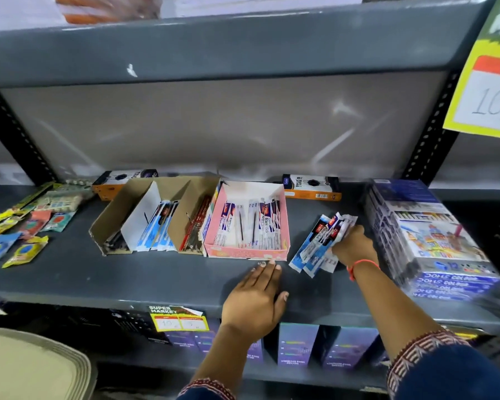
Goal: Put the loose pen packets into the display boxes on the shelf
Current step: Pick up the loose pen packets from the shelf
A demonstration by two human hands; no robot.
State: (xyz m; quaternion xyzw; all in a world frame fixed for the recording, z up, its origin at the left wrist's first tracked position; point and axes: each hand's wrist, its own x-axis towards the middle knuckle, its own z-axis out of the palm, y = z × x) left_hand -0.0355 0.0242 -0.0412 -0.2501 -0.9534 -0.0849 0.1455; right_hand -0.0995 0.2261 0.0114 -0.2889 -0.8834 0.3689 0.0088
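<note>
A pink display box (283, 210) stands in the middle of the grey shelf (127, 278) and holds several white and blue pen packets. Left of it sit two brown cardboard display boxes: one (111, 217) with blue packets, the other (189, 209) with red pens. My right hand (352, 245) is closed around a bunch of loose pen packets (315, 246), just right of the pink box and low over the shelf. My left hand (257, 298) rests flat on the shelf's front edge, fingertips touching the pink box's front wall, holding nothing.
A stack of blue crayon boxes (427, 241) stands close to the right of my right hand. Two orange-and-black boxes (312, 187) lie at the back. Loose eraser and pencil packets (26, 232) cover the shelf's left end. A yellow price tag (491, 90) hangs at the upper right.
</note>
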